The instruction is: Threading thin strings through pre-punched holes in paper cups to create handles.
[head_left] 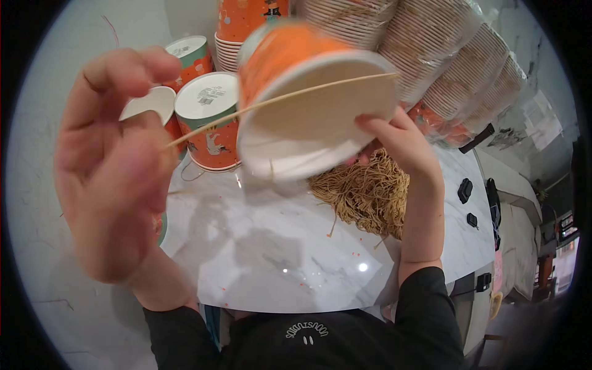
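An orange paper bucket [317, 120] is tilted in the air with its white inside turned toward me. My right hand [404, 142] grips it at the right, thumb inside the rim. A tan cord [271, 102] stretches across the bucket's mouth from the right side of the rim to my left hand [111, 166]. The left fingers pinch the cord's end, blurred by motion; the upper fingers are raised and curled. Under the bucket, next to my right forearm, lies a tangled heap of tan cords [367, 191] on the white marbled table [259, 271].
Upside-down orange and green buckets [206, 98] stand at the back left, one with a corded handle. Behind them rises a stack of buckets [228, 49]. Plastic-wrapped bucket stacks [431, 49] fill the back right. Small black objects [465, 190] sit near the right edge.
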`<state>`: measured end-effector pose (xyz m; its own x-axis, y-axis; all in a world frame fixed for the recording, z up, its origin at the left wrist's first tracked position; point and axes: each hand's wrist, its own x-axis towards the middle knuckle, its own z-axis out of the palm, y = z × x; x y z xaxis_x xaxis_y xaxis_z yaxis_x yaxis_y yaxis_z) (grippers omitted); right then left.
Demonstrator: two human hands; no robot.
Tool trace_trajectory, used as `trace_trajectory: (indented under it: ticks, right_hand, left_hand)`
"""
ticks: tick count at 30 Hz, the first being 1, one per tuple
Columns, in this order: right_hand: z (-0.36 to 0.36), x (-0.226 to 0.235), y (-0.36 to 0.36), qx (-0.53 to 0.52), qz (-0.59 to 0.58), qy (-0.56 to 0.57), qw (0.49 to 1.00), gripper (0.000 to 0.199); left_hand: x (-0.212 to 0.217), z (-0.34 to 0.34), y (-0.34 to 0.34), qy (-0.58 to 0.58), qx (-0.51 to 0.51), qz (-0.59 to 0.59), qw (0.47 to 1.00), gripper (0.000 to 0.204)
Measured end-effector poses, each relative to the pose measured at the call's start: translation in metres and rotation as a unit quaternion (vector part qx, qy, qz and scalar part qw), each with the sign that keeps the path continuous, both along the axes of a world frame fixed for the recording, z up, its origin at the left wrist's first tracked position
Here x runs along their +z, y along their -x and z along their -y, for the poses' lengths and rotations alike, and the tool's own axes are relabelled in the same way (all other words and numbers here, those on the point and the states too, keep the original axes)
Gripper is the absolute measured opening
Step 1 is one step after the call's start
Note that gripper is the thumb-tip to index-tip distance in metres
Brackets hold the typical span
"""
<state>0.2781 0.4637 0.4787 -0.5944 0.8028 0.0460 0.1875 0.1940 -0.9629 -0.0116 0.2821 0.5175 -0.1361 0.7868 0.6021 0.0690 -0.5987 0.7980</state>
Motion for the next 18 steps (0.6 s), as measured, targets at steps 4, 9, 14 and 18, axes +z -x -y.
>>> trace_trajectory:
  ticks: [4, 9, 14, 18]
  right_hand:
    - [-0.017, -0.03, 0.034, -0.092, -0.239, -0.19, 0.948, 0.045]
    - [-0.048, -0.051, 0.116, -0.117, -0.136, -0.481, 0.858, 0.103]
    - [-0.066, -0.08, 0.17, -0.124, -0.052, -0.57, 0.81, 0.086]
    - [-0.06, -0.106, 0.172, -0.105, 0.023, -0.596, 0.795, 0.091]
  left_hand:
    - [0.002, -0.011, -0.034, 0.045, 0.301, -0.192, 0.933, 0.021]
    - [-0.009, -0.02, 0.017, 0.22, 0.292, -0.392, 0.844, 0.025]
    - [-0.001, -0.028, 0.024, 0.386, 0.221, -0.45, 0.774, 0.034]
    - [-0.028, -0.035, 0.052, 0.247, 0.377, -0.468, 0.76, 0.025]
